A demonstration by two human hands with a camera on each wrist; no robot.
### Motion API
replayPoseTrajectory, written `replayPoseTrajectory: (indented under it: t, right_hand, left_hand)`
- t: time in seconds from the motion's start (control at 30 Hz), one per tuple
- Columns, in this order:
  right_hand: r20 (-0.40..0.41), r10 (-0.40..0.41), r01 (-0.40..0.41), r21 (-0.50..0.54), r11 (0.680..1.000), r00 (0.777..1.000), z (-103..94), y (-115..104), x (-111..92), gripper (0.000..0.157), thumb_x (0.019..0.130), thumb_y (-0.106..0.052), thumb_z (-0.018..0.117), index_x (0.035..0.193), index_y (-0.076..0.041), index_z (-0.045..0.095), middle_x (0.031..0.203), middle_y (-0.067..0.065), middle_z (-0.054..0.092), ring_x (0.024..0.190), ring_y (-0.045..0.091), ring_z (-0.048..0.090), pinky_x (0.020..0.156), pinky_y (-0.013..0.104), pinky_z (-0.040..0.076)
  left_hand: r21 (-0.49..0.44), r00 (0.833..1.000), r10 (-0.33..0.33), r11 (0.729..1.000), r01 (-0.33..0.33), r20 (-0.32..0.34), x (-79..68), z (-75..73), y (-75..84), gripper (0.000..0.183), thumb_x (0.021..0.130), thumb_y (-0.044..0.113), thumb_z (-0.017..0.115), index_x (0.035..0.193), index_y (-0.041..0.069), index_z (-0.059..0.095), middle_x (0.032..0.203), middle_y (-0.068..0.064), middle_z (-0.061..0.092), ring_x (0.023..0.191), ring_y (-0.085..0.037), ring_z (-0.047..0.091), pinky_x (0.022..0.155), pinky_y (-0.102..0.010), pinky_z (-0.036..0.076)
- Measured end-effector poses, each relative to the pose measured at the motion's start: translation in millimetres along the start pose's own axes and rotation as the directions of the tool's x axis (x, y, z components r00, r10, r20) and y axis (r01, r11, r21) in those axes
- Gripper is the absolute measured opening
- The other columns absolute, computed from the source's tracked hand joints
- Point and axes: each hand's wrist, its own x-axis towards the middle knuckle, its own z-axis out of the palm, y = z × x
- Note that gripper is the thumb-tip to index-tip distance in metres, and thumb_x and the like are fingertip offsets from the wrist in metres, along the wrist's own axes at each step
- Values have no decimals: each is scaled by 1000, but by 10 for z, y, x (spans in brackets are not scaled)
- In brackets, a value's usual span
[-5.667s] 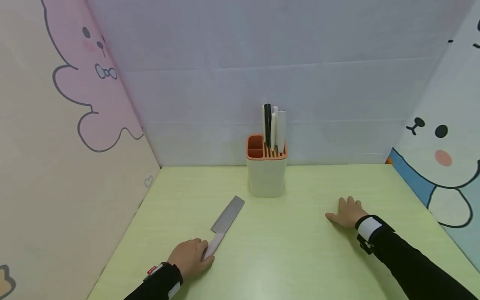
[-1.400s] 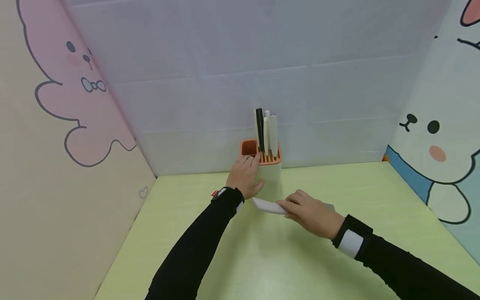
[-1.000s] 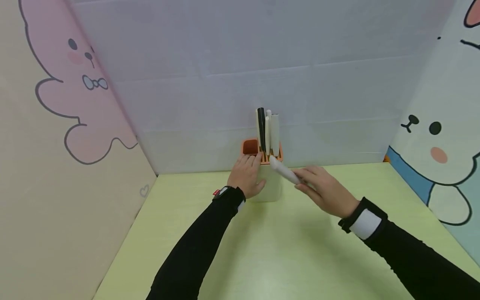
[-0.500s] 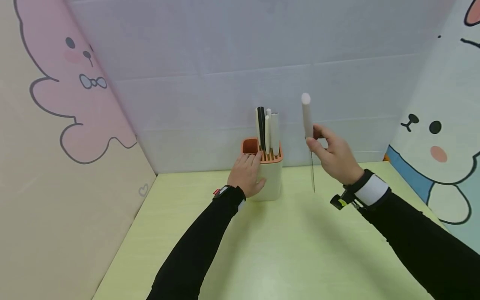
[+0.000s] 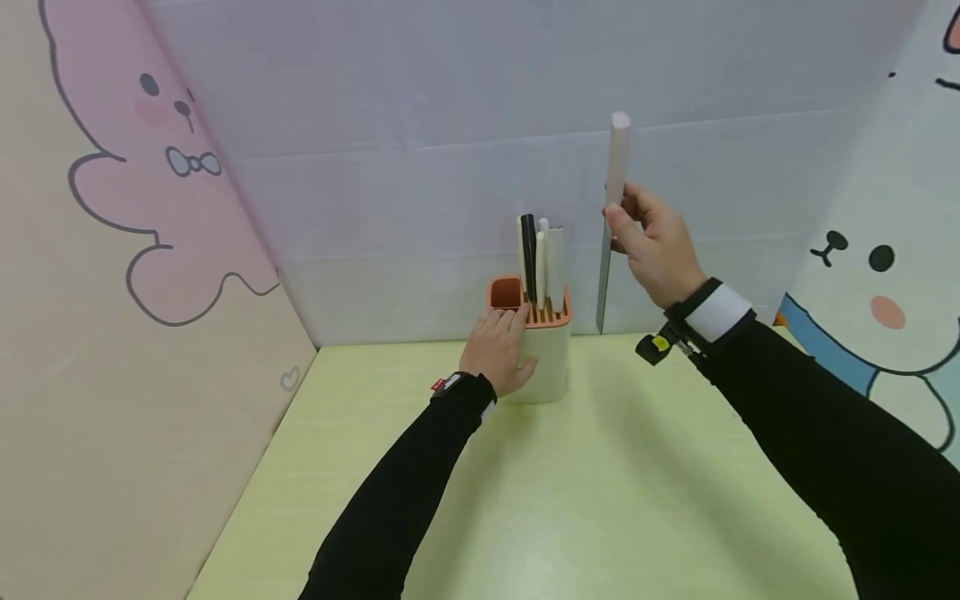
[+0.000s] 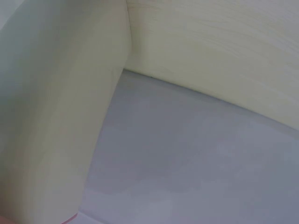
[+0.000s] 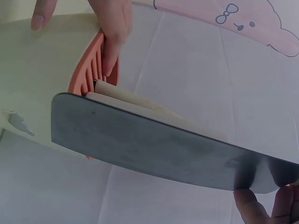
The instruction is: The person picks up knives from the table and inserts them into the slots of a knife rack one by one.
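Observation:
My right hand [image 5: 663,250] pinches a cleaver [image 5: 617,158] at the bottom of its pale handle, raised right of the knife holder. The handle points up and the blade hangs down, nearly edge-on in the head view. In the right wrist view the broad grey blade [image 7: 163,144] crosses in front of the holder's slots, with fingertips at its handle end. My left hand [image 5: 495,350] grips the front left of the cream knife holder [image 5: 546,367], fingers over the orange rim and thumb on the front wall. The left wrist view shows only the holder's wall [image 6: 56,116] close up, no fingers.
Several white handles [image 5: 555,267] and one black handle [image 5: 529,258] stand in the holder's slots. An orange-lined square compartment [image 5: 506,292] lies left of them. Behind the pale table [image 5: 555,500] rises a light cloth wall [image 5: 420,208]; printed walls flank both sides.
The cleaver has gone from the left hand at the table to the right hand, then tipped upright and risen. The left hand moved onto the knife holder and stays there.

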Motion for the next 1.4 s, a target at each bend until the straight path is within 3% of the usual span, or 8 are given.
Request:
replayPoseTrajectory:
  t: [0.2, 0.4, 1.07, 1.4]
  right_hand:
    - [-34, 39, -36, 83, 996, 999, 72, 17, 183, 39, 98, -26, 47, 133, -9, 48, 104, 8, 51, 99, 25, 47, 86, 47, 51]
    - [-70, 44, -31, 177, 984, 997, 141, 55, 234, 37, 97, -22, 48, 132, -8, 50, 103, 9, 51, 96, 21, 46, 86, 50, 50]
    - [-78, 48, -37, 141, 989, 996, 256, 153, 229, 37, 98, -25, 47, 131, -9, 49, 107, 18, 48, 96, 18, 45, 87, 46, 51]
    - [-56, 68, -60, 129, 990, 996, 316, 312, 240, 39, 98, -24, 47, 135, -11, 47, 104, 9, 50, 100, 24, 46, 88, 49, 49]
  left_hand:
    - [14, 1000, -6, 1000, 6, 1, 2, -7, 28, 84, 82, 47, 64, 144, 5, 27, 126, -8, 54, 118, -24, 43, 111, -37, 23]
    - [11, 1000, -4, 1000, 4, -12, -4, 8, 63, 84, 81, 47, 64, 144, 5, 29, 125, -8, 55, 117, -24, 44, 111, -37, 23]
    - [19, 1000, -5, 1000, 5, -17, -14, -17, 119, 82, 83, 49, 60, 145, 5, 27, 127, -8, 54, 120, -24, 43, 113, -38, 20]
    - [24, 1000, -11, 1000, 11, -11, -31, -62, 156, 81, 84, 50, 58, 145, 6, 27, 126, -8, 54, 119, -25, 42, 112, -38, 22]
